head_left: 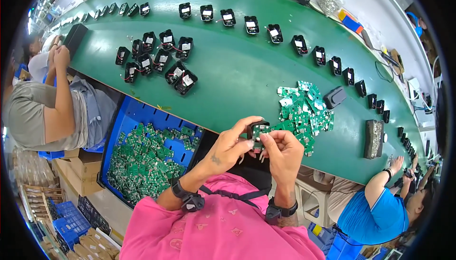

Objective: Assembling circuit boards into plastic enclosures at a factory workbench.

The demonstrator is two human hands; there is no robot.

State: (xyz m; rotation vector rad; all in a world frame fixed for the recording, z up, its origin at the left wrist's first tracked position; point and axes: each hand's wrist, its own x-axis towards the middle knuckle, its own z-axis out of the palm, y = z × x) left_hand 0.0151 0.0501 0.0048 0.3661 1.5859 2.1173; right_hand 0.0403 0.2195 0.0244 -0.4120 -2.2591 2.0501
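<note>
Under a curving sweep of workshop, a long green worktop (237,72) runs past workers seated on either side, a person in grey (35,113) at left and one in blue (373,208) at right. At its near edge, a black case (251,128) and a green board (259,132) meet in two bare hands, raised just above the surface, likely to keep small parts close to the eye. The left grip (229,147) pinches the case, index finger over its top and thumb at the board's side, seemingly to steady it; the right grip (284,153) pinches the board's near edge, thumb on top, perhaps for fine control. Whether the board is seated in the case cannot be told. Loose boards (306,113) lie heaped just beyond the right grip, apparently for an easy reach, with more in a blue bin (124,113) below the worktop's edge. Filled cases (251,25) stand spaced in a row along the far side, perhaps so each stays separate; others (146,63) cluster at left.
</note>
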